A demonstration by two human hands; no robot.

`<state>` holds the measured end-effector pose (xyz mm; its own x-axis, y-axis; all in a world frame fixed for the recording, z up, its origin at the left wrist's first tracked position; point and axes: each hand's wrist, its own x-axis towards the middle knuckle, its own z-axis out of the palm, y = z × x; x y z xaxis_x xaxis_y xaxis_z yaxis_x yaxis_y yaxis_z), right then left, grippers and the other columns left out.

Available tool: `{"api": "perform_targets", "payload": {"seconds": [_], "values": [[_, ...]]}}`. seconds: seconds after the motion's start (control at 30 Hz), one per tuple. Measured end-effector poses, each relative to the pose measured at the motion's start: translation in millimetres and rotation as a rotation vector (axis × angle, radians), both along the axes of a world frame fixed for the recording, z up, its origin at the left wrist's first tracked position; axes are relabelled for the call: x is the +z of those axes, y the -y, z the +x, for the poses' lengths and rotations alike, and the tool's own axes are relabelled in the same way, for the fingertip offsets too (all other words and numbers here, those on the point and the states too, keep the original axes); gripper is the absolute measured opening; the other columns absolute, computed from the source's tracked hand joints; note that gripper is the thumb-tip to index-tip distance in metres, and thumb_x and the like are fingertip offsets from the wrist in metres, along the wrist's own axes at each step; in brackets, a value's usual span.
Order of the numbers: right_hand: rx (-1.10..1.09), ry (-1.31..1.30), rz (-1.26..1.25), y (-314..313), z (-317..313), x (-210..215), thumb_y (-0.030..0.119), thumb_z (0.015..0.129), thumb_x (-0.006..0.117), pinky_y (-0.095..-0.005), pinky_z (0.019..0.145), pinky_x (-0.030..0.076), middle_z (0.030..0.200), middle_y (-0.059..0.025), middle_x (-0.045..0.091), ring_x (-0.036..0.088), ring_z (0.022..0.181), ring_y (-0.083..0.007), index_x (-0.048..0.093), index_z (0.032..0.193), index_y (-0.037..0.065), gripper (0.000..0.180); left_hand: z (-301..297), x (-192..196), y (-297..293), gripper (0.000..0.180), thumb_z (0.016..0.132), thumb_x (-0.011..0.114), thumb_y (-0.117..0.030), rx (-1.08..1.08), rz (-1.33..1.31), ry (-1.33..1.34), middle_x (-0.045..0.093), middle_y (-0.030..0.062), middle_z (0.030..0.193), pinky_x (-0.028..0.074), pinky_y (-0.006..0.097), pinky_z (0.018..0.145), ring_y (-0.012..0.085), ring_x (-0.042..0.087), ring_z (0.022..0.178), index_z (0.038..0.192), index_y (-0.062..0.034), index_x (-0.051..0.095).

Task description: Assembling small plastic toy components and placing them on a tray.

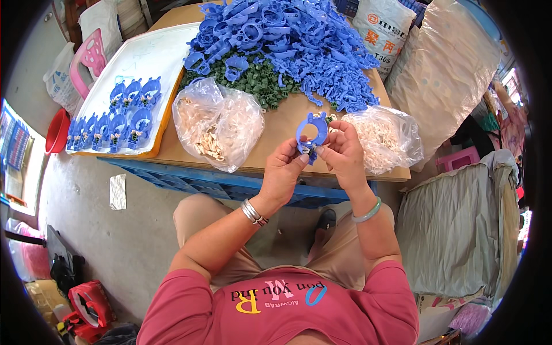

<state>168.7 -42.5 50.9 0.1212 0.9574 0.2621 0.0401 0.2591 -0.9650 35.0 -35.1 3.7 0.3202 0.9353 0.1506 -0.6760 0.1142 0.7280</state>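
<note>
Over the table's near edge, a blue plastic ring-shaped part [301, 131] is held up between both hands. My left hand [283, 171] pinches its lower left side with thumb and fingers. From the other side, my right hand [347, 156] grips near the bottom, its thumb and forefinger closed at a small dark and pale piece [309, 150] on the part. The fingers partly hide that spot. On either side lie clear plastic bags, one with cream-coloured small pieces [210, 148] at the left, another with pale pieces [382, 138] at the right.
A large heap of blue plastic parts [287, 40] covers the table's back, with dark green pieces [253, 80] before it. At the left, a white tray [155, 54] carries several blue assembled parts [118, 127]. Large sacks [445, 75] stand at the right.
</note>
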Motion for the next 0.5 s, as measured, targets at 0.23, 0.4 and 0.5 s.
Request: {"api": "perform_targets", "payload": {"seconds": [0.23, 0.4, 0.5], "values": [[0.155, -0.071, -0.202, 1.3, 4.5, 3.9, 0.005, 0.079, 0.058, -0.0155, 0.042, 0.035, 0.069, -0.0015, 0.056, 0.047, 0.052, -0.0035, 0.053, 0.103, -0.001, 0.025, -2.1, 4.5, -1.1, 0.031, 0.084, 0.044, 0.004, -0.042, 0.055, 0.036, 0.053, 0.0077, 0.11, 0.043, 0.032, 0.088, 0.0156, 0.052, 0.1, 0.115, 0.0002, 0.048], [0.204, -0.276, -0.274, 1.9, 9.4, 5.5, 0.007, 0.081, 0.056, -0.0166, 0.041, 0.035, 0.07, -0.0037, 0.058, 0.047, 0.049, -0.0047, 0.057, 0.097, -0.002, 0.018, -13.6, 14.1, -8.0, 0.027, 0.088, 0.042, -0.003, -0.263, -0.134, 0.204, 0.055, 0.0153, 0.106, 0.049, 0.039, 0.083, 0.0248, 0.057, 0.094, 0.115, 0.001, 0.046], [0.247, -0.342, -0.297, 1.4, 10.7, 4.2, 0.009, 0.082, 0.055, -0.0169, 0.042, 0.035, 0.072, -0.0047, 0.059, 0.046, 0.049, -0.0051, 0.057, 0.097, -0.002, 0.019, -18.6, 21.4, -10.4, 0.027, 0.09, 0.039, -0.006, -0.289, -0.218, 0.192, 0.055, 0.0178, 0.104, 0.052, 0.039, 0.078, 0.0277, 0.059, 0.091, 0.115, 0.0016, 0.045]]}}
